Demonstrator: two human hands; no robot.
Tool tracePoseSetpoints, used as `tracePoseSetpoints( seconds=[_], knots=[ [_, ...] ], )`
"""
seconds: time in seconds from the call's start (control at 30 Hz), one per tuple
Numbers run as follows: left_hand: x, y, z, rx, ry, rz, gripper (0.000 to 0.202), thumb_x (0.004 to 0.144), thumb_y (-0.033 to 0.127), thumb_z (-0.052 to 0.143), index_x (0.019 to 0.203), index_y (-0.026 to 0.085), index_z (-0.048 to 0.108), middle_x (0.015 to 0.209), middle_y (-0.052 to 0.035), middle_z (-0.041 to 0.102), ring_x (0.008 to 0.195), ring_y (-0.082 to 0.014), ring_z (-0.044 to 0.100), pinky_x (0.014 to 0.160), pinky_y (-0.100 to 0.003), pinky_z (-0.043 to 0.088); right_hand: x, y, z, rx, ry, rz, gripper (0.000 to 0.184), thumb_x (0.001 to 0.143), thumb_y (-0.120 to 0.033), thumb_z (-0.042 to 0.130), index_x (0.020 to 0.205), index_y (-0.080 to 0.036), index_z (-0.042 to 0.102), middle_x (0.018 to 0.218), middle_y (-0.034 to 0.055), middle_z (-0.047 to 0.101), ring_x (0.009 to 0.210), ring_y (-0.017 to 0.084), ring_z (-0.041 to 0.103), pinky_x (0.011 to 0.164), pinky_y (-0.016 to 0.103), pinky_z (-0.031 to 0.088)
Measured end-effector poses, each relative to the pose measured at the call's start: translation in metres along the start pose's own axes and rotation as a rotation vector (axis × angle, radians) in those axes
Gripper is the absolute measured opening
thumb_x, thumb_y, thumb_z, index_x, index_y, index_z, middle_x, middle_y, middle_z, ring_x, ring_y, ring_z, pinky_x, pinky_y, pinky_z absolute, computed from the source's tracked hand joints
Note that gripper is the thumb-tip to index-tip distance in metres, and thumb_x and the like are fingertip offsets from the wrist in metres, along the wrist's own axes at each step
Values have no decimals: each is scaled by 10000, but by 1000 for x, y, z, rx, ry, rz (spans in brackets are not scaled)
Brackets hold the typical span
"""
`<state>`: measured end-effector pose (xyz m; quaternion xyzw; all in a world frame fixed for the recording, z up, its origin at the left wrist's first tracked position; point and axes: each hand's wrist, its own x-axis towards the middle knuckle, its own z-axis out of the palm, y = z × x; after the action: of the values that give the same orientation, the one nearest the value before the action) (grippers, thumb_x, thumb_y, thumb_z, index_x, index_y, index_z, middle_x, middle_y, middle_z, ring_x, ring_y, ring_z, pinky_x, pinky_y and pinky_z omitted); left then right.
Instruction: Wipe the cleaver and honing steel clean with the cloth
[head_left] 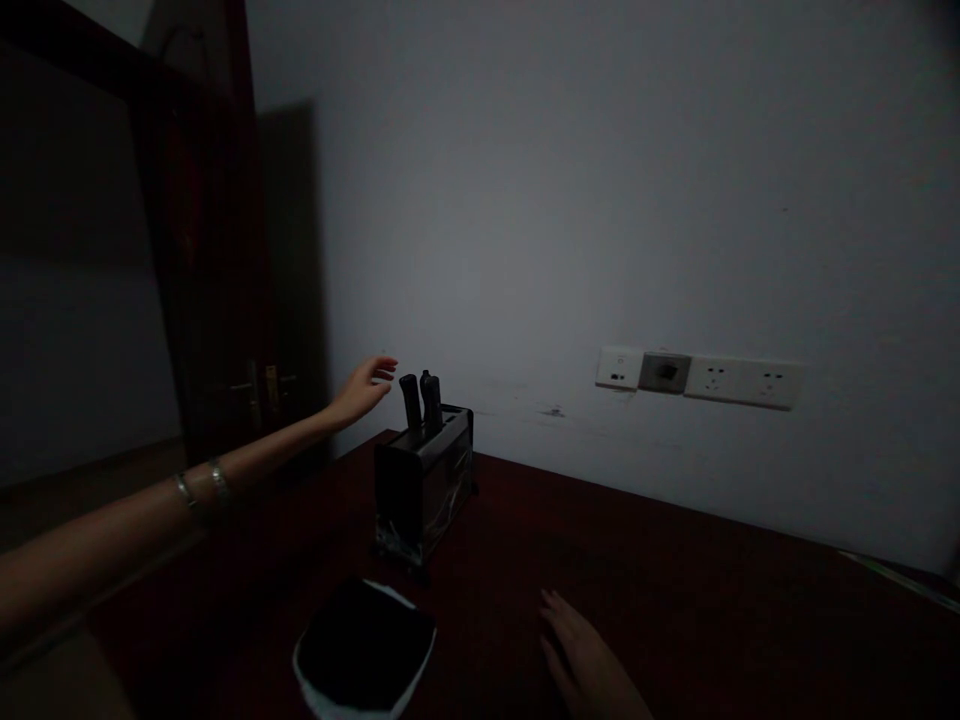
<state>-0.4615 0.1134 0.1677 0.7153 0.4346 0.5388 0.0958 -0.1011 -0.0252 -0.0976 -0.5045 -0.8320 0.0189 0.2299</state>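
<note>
A dark knife block (427, 470) with a shiny side stands upright on the dark red table (570, 520). Several black-handled knives (424, 400) stick up out of its top. My left hand (367, 385) is raised just left of these handles, fingers apart, touching none of them. On the right, my right hand (581, 650) is low over the table with its fingers stretched out and nothing in it; whether it rests on the surface I cannot tell. Between the hands, nearer to me, lies a black item with a white rim (364, 650), its kind too dark to make out.
Behind the table rises a pale wall (562, 200) with a row of sockets (697, 378). At the left stands a dark door (217, 250) with a brass handle (271, 385). A thin, light-edged item (900, 578) lies at the table's far right.
</note>
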Motion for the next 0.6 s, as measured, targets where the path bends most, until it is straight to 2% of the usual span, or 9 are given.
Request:
tracePoseSetpoints(
  seconds=[0.13,0.27,0.37,0.6],
  knots=[
    [1,-25,9,-91,-211,-132,492,527,106,513,1015,156,550,1005,-85,607,844,-202,585,671,-318,467,2,7,6,-68,9,-84,394,837,-261,409,1141,-81,584,1235,155,519,1130,279,500,924,386,456],
    [-2,-34,15,-171,-401,-151,490,575,151,553,1064,187,555,1065,-62,608,947,-209,559,801,-332,426,4,19,18,-101,47,-152,373,828,-243,435,1133,-97,592,1218,148,535,1109,273,519,897,367,478],
    [-3,-38,18,-166,-435,-130,428,634,208,574,1061,179,562,1051,-50,620,992,-210,546,880,-345,384,3,30,29,-97,97,-197,358,822,-240,460,1139,-137,591,1211,123,550,1095,256,535,886,339,491],
    [-3,-36,24,-128,-351,-138,392,668,291,620,1039,166,599,1095,-71,623,1053,-237,533,933,-365,349,2,44,43,-57,202,-245,387,796,-199,504,1179,-199,558,1223,90,554,1101,240,538,891,328,494]
  ],
)
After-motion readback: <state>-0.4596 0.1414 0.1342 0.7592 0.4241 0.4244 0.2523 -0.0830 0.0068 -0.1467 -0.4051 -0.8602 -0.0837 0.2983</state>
